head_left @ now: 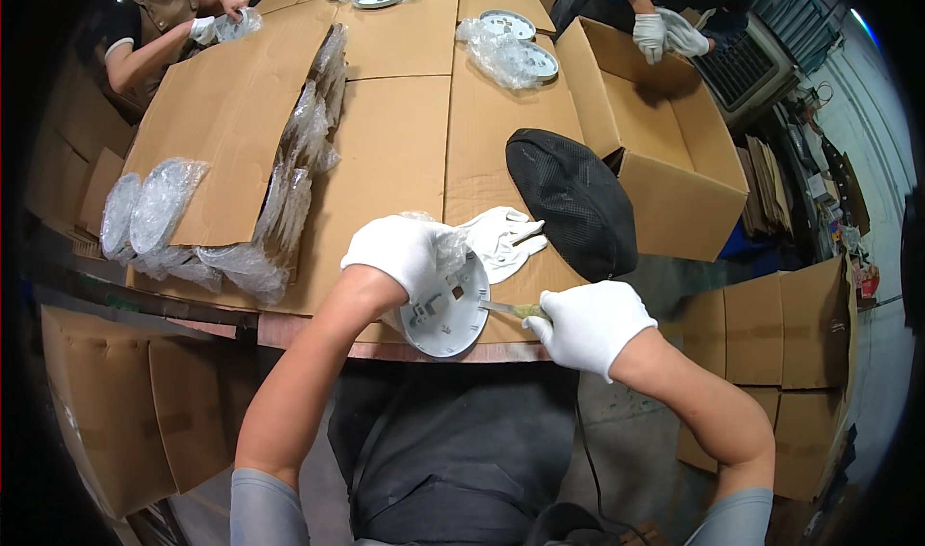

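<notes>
My left hand, in a white glove, is closed on the upper left rim of a round grey disc. The disc stands tilted at the table's near edge, with small slots and raised details on its face. Crumpled clear wrap bunches at the fingers of that hand. In my gloved right hand is a slim knife-like tool with a yellowish-green handle. Its thin metal blade reaches the disc's right side. Loose white gloves lie just behind the disc.
A black mesh cap lies beside an open cardboard box on the right. Bubble-wrapped discs are stacked under cardboard at left. More discs lie farther back. Co-workers' gloved hands work across the table.
</notes>
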`<move>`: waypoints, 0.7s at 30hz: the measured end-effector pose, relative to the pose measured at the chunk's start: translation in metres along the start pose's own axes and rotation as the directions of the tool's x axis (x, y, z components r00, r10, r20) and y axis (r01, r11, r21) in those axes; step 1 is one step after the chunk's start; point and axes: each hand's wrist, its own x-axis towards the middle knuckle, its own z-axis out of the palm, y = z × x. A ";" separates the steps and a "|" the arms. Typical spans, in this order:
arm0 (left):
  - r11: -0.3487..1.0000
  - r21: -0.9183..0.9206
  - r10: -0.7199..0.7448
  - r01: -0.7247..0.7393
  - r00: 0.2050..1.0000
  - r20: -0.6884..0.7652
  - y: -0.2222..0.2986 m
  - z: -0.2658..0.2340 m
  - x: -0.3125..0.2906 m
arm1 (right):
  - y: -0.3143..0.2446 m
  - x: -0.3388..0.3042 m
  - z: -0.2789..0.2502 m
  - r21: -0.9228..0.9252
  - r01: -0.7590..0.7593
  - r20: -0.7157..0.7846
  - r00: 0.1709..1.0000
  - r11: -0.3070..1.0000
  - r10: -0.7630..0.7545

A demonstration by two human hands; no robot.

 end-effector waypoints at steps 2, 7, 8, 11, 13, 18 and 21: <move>0.996 -0.094 -0.004 -0.001 0.998 -0.055 -0.004 0.005 0.000 | -0.003 0.002 0.000 0.009 -0.026 0.023 0.999 1.000 0.026; 0.910 -0.403 -0.122 0.097 0.992 -0.037 -0.029 0.025 -0.005 | 0.014 -0.001 0.029 0.104 -0.011 -0.033 0.999 0.995 0.014; 0.857 -0.496 -0.166 0.142 0.986 -0.006 -0.031 0.027 -0.003 | 0.017 -0.002 0.036 0.131 -0.006 -0.062 0.998 0.991 0.014; 0.850 -0.500 -0.179 0.168 0.983 0.025 -0.027 0.025 -0.003 | 0.021 -0.004 0.049 0.130 -0.005 -0.115 0.993 0.991 0.020; 0.861 -0.482 -0.174 0.162 0.985 0.020 -0.031 0.029 -0.001 | 0.021 -0.003 0.057 0.162 -0.002 -0.126 0.992 0.987 0.023; 0.923 -0.353 -0.161 0.155 0.987 0.011 -0.025 0.016 0.000 | 0.024 -0.003 0.084 0.260 0.022 -0.217 0.975 0.965 0.036; 0.967 -0.243 -0.094 0.081 0.995 -0.040 -0.026 0.019 0.004 | 0.030 -0.004 0.092 0.299 0.028 -0.296 0.953 0.954 0.065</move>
